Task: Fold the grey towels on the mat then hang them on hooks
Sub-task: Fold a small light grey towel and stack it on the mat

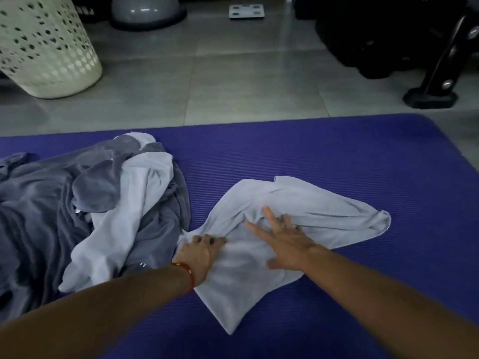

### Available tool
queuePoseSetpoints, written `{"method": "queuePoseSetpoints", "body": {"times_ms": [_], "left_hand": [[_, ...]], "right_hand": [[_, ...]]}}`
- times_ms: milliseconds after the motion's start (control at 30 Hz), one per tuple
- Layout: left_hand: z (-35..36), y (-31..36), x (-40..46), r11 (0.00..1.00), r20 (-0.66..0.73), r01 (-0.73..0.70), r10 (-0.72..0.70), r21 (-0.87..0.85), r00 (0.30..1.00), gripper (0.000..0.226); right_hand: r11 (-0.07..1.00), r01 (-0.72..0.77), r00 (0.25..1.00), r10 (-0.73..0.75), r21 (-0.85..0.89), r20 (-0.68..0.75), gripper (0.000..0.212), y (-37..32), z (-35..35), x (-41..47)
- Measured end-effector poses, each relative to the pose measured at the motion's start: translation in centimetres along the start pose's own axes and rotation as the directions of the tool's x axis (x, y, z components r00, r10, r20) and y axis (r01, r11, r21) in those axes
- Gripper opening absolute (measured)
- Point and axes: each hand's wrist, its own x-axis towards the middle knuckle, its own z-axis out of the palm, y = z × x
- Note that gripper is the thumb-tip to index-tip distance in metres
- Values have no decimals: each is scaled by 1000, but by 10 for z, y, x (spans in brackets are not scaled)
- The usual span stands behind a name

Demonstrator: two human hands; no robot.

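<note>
A light grey towel (305, 203) lies crumpled on the purple mat (324, 151), right of centre. My left hand (201, 251) presses on the towel's left edge with its fingers curled into the cloth. My right hand (281, 235) rests flat on the towel's middle, fingers spread. To the left lies a heap of towels (85, 208), dark grey and light grey mixed, touching the single towel's left edge. No hooks are in view.
A cream perforated laundry basket (44, 45) stands tilted on the tiled floor at the back left. A grey dome (145, 11) and a bathroom scale (246, 11) sit at the far edge. Black gym equipment with a foot (430, 97) stands at the back right.
</note>
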Motion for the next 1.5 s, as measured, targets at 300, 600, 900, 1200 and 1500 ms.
{"method": "queuePoseSetpoints", "body": {"times_ms": [300, 600, 900, 1200, 1500], "left_hand": [[-23, -35, -5, 985, -301, -27, 78, 171, 951, 54], [-28, -135, -4, 815, -118, 216, -181, 538, 976, 114], [-31, -255, -58, 798, -195, 348, -289, 491, 937, 50], [-53, -369, -158, 594, -329, 705, -625, 387, 708, 58], [-32, -358, -170, 680, -112, 649, -715, -341, 690, 88]], "right_hand": [[979, -193, 962, 174, -72, -210, 52, 92, -30, -18], [995, -82, 917, 52, -59, -395, 60, 5, -42, -24], [951, 199, 940, -117, 236, -321, 57, -178, -38, 69], [833, 440, 863, -290, 334, -414, 52, -283, -40, 108], [908, 379, 900, -315, 182, -301, 57, -255, -23, 98]]}}
